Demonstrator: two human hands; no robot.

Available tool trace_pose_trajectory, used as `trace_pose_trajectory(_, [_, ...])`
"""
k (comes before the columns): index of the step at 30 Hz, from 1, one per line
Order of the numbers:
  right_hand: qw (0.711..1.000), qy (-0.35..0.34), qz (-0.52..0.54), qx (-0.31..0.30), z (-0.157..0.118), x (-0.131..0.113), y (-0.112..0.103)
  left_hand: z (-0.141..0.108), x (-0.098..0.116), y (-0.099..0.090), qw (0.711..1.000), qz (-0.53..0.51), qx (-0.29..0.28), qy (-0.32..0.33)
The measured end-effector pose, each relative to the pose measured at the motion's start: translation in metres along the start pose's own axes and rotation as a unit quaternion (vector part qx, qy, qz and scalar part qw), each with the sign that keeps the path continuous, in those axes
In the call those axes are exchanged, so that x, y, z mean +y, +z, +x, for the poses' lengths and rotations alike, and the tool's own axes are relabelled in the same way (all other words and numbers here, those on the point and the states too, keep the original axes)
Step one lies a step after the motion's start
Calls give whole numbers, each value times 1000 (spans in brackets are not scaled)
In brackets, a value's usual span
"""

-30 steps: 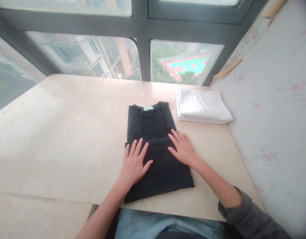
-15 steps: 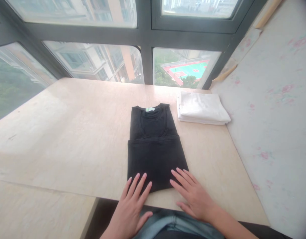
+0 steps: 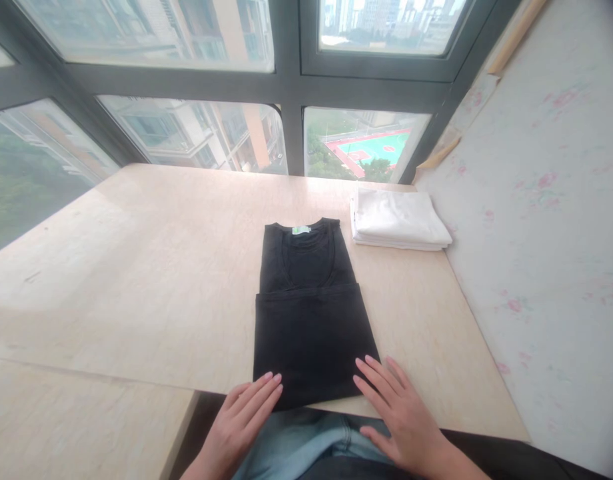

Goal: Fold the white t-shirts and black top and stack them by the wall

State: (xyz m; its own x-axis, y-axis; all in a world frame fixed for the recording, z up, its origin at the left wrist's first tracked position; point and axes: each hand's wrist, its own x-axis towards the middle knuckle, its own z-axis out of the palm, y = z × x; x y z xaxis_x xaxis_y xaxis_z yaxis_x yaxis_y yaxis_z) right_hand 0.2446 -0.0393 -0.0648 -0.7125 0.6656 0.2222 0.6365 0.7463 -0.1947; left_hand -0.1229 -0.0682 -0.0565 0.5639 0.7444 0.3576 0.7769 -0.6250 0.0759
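Observation:
A folded black shirt (image 3: pixel 311 340) lies flat on the pale tabletop (image 3: pixel 186 267), its neckline and small label facing the window and its lower part folded up over the front. At its near left corner is my left hand (image 3: pixel 246 413), fingers stretched and side by side, the tips touching the cloth. My right hand (image 3: pixel 404 413) rests at the near right corner with spread fingers, fingertips on the fabric edge. Neither hand grips anything.
Beyond the shirt to the right sits a stack of folded white cloth (image 3: pixel 399 220). A flowered wall (image 3: pixel 551 267) bounds the right side, and a grey window frame (image 3: pixel 294 87) the back. The table's near edge is by my lap.
My left hand has moved left and toward me, its fingers now closer together. My right hand has shifted slightly right and nearer. The view has tilted up a little.

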Motion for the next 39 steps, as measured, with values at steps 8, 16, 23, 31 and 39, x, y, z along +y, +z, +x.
trace_pose_trajectory(8, [968, 32, 179, 172, -13, -12, -11, 4, 13, -26, 983, -162, 61, -59])
trace_pose_trajectory(16, [904, 151, 299, 265, 61, 23, -90, 71, -12, -90, 884, -308, 107, -335])
trace_pose_trajectory(23, [860, 282, 280, 320, 199, 118, -73, 201, -123, -49, 845, -365, 148, -362])
trace_pose_trajectory(31, [919, 243, 120, 286, 229, 133, -5, 240, -155, 35, 949, -127, 19, -288])
trace_pose_trajectory(39, [978, 168, 27, 121, 226, 129, 18, 216, -104, 62, 982, -11, -50, -182])
